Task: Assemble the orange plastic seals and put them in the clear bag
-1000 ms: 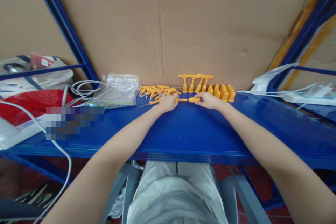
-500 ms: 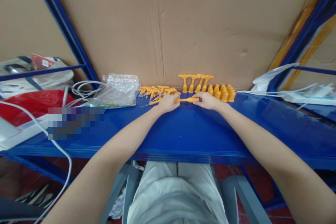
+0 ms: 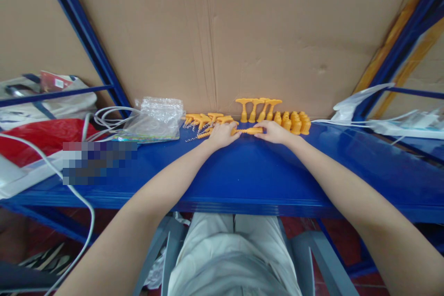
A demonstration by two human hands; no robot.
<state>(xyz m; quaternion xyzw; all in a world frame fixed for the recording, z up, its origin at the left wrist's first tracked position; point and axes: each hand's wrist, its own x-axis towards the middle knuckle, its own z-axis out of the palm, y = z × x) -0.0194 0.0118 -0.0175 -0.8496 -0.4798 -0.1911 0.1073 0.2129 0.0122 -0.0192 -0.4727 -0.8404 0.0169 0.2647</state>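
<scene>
Both of my hands meet over the back of the blue table, one at each end of a yellow corkscrew (image 3: 243, 131) lying level between them. My left hand (image 3: 222, 136) is closed round its handle end, which the fingers mostly hide. With its fingertips, my right hand (image 3: 274, 132) pinches the yellow sleeve (image 3: 255, 130) at the other end. Left of my hands lies a pile of yellow T-handled corkscrews (image 3: 201, 120) with bare metal spirals. Several corkscrews with sleeves (image 3: 255, 110) stand upright behind, and a group of loose yellow sleeves (image 3: 294, 123) stands to the right.
Clear plastic bags (image 3: 156, 118) lie left of the pile, near white cables (image 3: 113, 113) and a red bag (image 3: 45, 138). Cardboard (image 3: 215, 32) walls off the back. Blue posts (image 3: 83, 32) rise at both sides, and a white power strip (image 3: 412, 127) lies far right.
My left fingers have shifted slightly to the right along the corkscrew. The right hand keeps its place at the sleeve, and the things around stay put.
</scene>
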